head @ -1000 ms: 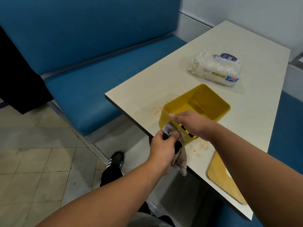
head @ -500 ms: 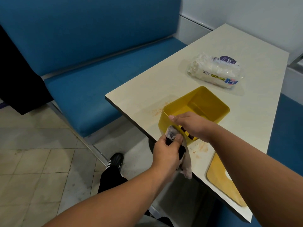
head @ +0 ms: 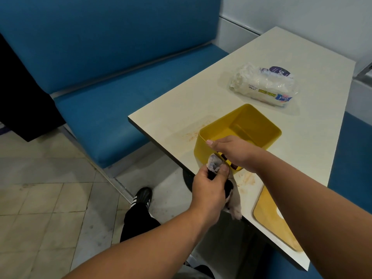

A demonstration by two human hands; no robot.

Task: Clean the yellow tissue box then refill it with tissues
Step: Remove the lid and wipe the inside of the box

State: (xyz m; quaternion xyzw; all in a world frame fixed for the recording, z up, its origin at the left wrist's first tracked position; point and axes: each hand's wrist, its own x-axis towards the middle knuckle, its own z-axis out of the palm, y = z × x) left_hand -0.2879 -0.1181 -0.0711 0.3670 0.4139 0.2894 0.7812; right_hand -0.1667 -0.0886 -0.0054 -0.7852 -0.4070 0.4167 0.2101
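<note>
Both grips unchanged: left hand (head: 209,190) pinches cloth (head: 216,165), right hand (head: 233,151) steadies box (head: 241,127).

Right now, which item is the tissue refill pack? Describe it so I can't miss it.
On the cream table, look past the open yellow tissue box towards the wall. The refill pack lies there alone: crinkled clear plastic around white tissues, with a purple label.

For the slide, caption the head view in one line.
Left hand wipes yellow tissue box with a cloth; right hand steadies it.
</note>
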